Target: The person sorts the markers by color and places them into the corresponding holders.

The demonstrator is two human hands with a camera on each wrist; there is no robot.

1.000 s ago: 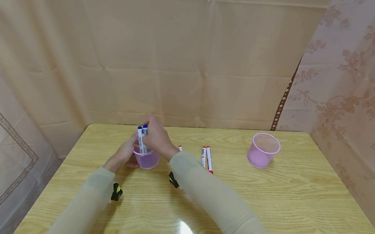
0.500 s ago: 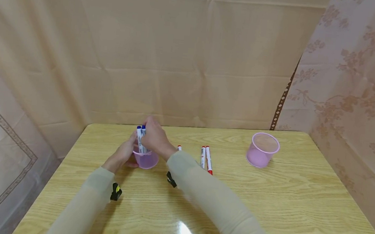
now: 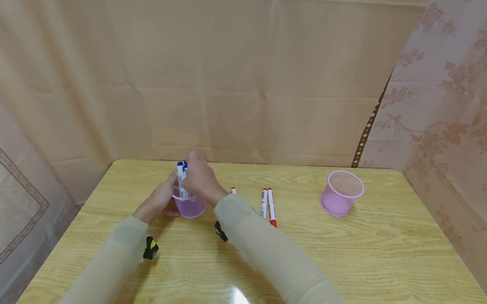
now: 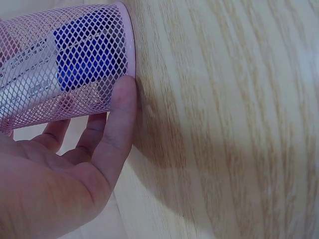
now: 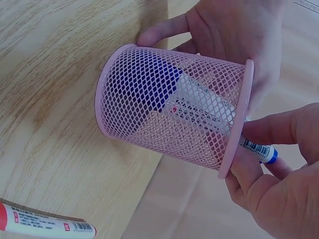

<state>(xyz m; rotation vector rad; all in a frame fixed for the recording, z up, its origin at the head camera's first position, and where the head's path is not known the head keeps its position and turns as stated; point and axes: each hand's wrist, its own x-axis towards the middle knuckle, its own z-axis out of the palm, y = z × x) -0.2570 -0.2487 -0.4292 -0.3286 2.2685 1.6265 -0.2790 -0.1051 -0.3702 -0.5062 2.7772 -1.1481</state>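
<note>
Step in hand looks like setting blue markers [image 3: 181, 178] in the pink mesh cup [image 3: 191, 207], upright on the left of the table [image 3: 346, 274]. Left hand [image 3: 162, 196] grips the cup's side; right hand [image 3: 200, 179] pinches a marker near the rim. At least two inside, leaning. Next move probably calls for loosening that pinch. Red markers [image 3: 271, 207] lie mid-table; second pink cup [image 3: 336, 203] stands to the right, nothing above its rim.

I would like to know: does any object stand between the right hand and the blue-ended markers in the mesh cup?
Nothing visible: the right hand already touches a blue-ended marker, and the left hand holds the mesh cup from its side.
</note>
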